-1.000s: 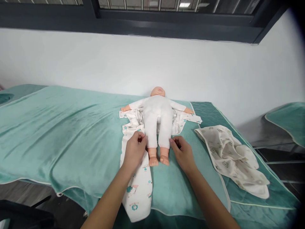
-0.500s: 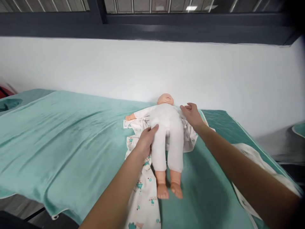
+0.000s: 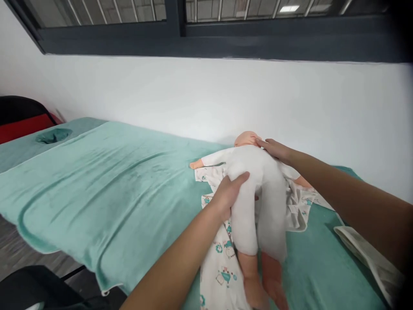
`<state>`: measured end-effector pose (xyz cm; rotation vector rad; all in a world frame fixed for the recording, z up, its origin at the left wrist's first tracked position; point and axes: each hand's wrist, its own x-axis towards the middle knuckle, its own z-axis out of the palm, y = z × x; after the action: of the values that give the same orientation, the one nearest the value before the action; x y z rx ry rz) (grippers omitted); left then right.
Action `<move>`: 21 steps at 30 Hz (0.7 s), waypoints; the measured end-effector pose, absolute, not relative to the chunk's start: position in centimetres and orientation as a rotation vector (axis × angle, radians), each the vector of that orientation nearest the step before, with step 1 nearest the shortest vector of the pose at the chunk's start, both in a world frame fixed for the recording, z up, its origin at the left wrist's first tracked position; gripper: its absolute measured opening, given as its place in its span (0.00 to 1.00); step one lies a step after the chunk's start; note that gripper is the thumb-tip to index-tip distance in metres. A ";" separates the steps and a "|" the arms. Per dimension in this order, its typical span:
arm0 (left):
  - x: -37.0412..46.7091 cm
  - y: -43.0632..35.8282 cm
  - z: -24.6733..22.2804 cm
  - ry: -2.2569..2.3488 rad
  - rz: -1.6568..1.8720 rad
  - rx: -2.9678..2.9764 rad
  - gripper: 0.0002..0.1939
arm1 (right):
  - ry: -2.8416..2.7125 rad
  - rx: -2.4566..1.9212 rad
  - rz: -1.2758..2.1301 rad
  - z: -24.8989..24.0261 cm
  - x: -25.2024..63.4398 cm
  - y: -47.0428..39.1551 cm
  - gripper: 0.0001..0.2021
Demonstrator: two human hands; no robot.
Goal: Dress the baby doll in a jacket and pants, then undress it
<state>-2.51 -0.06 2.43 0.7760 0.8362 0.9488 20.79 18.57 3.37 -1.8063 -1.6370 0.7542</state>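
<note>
A baby doll with a white cloth body lies face up, its head toward the wall and its bare feet toward me. My left hand grips the doll's hip and upper thigh, thumb on top and the other fingers hidden beneath. By the doll's neck and cheek, my right hand rests with fingers stretched out, touching it. Under the doll spreads a white printed baby garment, its parts showing on both sides. The doll's legs look raised off the bed and slightly blurred.
A green sheet covers the bed, which has a face hole at the far left. White cloth lies at right. A white wall and dark window frame stand behind. A red and black chair is at left.
The view has turned left, so the scene sits farther right. My right hand has moved from beside the doll's shoulder to its neck and cheek. The doll's legs have come up nearer the camera.
</note>
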 end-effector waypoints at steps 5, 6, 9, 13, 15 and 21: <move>-11.7 -0.3 4.2 0.910 0.920 0.850 0.36 | -1.658 -1.736 0.959 5.7 12.5 18.8 0.45; -13.8 -0.3 4.3 0.934 0.915 0.857 0.34 | -1.665 -1.719 0.985 6.0 10.5 18.8 0.48; -19.9 0.3 3.9 1.042 0.922 0.871 0.27 | -1.701 -1.668 1.090 6.3 4.5 19.0 0.58; -26.3 1.7 3.1 1.168 0.950 0.892 0.23 | -1.723 -1.598 1.189 5.7 -1.8 19.6 0.62; -28.5 2.6 2.8 1.186 0.911 0.894 0.24 | -1.705 -1.595 1.200 5.3 -4.1 20.2 0.62; -31.0 4.4 1.7 1.386 0.913 0.944 0.28 | -1.712 -1.542 1.164 3.4 -8.1 22.2 0.63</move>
<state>-31.02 4.41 1.68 0.9442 1.3855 0.9127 -8.07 22.23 3.38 -1.5419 -1.7116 1.1643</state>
